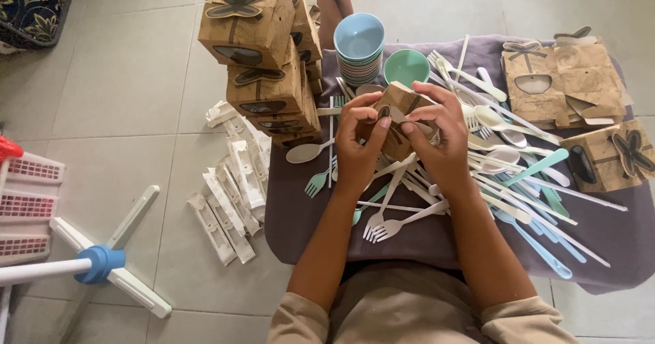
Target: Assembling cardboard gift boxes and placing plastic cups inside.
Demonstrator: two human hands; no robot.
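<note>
Hands meet at the middle of the view: our left hand (pixel 356 138) and right hand (pixel 440 136) both close around a small brown kraft-paper box with a cut-out window (pixel 398 109), held up just above the lap cloth. Left fingers pinch the box's near-left edge, right fingers clamp its right side and press a white plastic spoon (pixel 402 117) against the front, probably to steady box and spoon together while the spoon goes in; how far in it sits we cannot tell.

Below the hands a loose heap of pale plastic forks, spoons and straws in white, mint and blue (pixel 491 173) spreads over the dark purple-grey cloth (pixel 300 214), close enough to pick from without reaching. Just beyond the box stand a stack of pastel plastic bowls with a light blue one on top (pixel 359 44) and a single green bowl (pixel 406 66) beside it.

To the left rises a tall pile of closed brown boxes with butterfly-shaped tops (pixel 263 57), seemingly set aside. Flat and half-folded brown boxes (pixel 563 78) lie at the right. White plastic strips (pixel 232 194) lie scattered on the tiled floor (pixel 116 98), off the cloth.
</note>
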